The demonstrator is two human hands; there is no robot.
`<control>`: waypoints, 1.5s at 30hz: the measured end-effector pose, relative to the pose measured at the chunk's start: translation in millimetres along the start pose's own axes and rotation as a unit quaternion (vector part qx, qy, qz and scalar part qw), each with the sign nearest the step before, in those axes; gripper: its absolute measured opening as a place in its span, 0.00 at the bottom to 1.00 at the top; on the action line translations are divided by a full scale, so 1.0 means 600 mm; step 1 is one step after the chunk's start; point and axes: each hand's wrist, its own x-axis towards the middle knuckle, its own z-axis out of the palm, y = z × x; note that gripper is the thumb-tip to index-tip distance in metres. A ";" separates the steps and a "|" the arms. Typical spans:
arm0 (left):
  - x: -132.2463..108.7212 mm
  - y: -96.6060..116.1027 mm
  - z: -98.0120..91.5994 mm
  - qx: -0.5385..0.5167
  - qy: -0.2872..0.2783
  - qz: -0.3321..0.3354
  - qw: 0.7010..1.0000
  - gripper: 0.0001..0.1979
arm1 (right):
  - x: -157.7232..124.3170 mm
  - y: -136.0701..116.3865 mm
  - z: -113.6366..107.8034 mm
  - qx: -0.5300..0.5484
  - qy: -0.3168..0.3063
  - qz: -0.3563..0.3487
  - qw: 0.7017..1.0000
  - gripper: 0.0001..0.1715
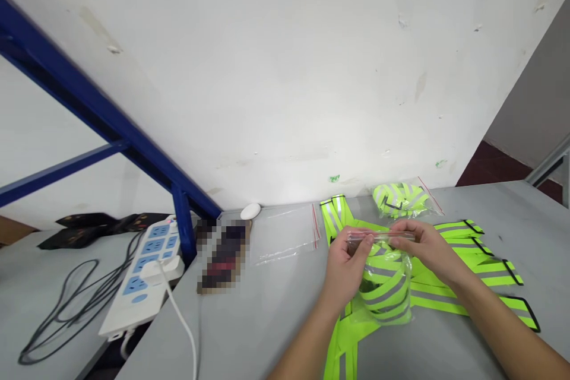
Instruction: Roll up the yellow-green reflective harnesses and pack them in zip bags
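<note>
A clear zip bag (386, 291) packed with a folded neon yellow reflective strap hangs between my hands. My left hand (350, 261) pinches the left end of the bag's top edge, thumb in front. At the right end of that edge, my right hand (421, 246) pinches it the same way. Under and behind the bag lie loose neon yellow reflective straps (472, 246) with grey stripes and black buckles. Another filled zip bag (399, 199) rests by the wall. To the left are flat clear zip bags (282, 234) with red seal lines.
A white power strip (145, 273) with a plugged-in charger and white cable stands at the left, beside coiled black cable (66, 314). A blue metal frame (107, 113) slants along the left. A pixelated object (225, 258) and a white round thing (250, 211) lie on the grey table (249, 332).
</note>
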 end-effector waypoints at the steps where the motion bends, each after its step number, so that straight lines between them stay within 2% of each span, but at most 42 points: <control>1: 0.001 0.000 0.000 0.000 0.004 0.000 1.000 0.16 | 0.000 0.000 -0.003 -0.004 -0.005 -0.010 1.000 0.18; 5: 0.001 0.003 0.002 -0.005 0.002 0.006 1.000 0.15 | 0.000 0.005 -0.010 -0.038 -0.011 -0.063 0.997 0.17; 11: -0.002 0.006 0.003 -0.037 -0.066 -0.041 0.996 0.17 | -0.008 0.011 0.009 -0.127 0.068 -0.166 0.975 0.14; 14: -0.003 0.005 0.004 -0.040 -0.045 -0.045 0.997 0.15 | -0.011 0.010 0.014 -0.124 0.072 -0.183 0.973 0.13; 19: -0.005 0.000 0.006 -0.066 -0.021 -0.038 0.997 0.12 | -0.011 0.004 0.007 -0.094 0.055 -0.167 0.980 0.13; 23: -0.005 0.000 0.005 -0.074 -0.034 -0.030 0.996 0.12 | -0.012 -0.005 0.000 -0.102 -0.002 -0.127 0.987 0.13; 26: -0.005 0.006 0.002 -0.058 -0.052 -0.046 0.996 0.13 | -0.014 -0.008 -0.003 -0.095 -0.021 -0.128 0.987 0.12; 30: -0.005 0.019 -0.005 -0.040 -0.086 -0.060 0.994 0.15 | -0.011 -0.005 -0.004 -0.083 -0.009 -0.125 0.989 0.14; 35: 0.002 0.025 -0.021 -0.015 -0.024 -0.011 1.000 0.14 | -0.006 -0.002 -0.011 -0.066 0.026 -0.120 0.990 0.16; 40: 0.012 0.016 -0.036 -0.009 -0.039 0.039 0.998 0.14 | -0.005 -0.003 -0.023 -0.044 0.052 -0.118 0.991 0.15; 45: 0.013 0.012 -0.035 0.001 -0.017 0.101 0.995 0.10 | -0.008 -0.007 -0.026 -0.024 0.059 -0.129 0.990 0.12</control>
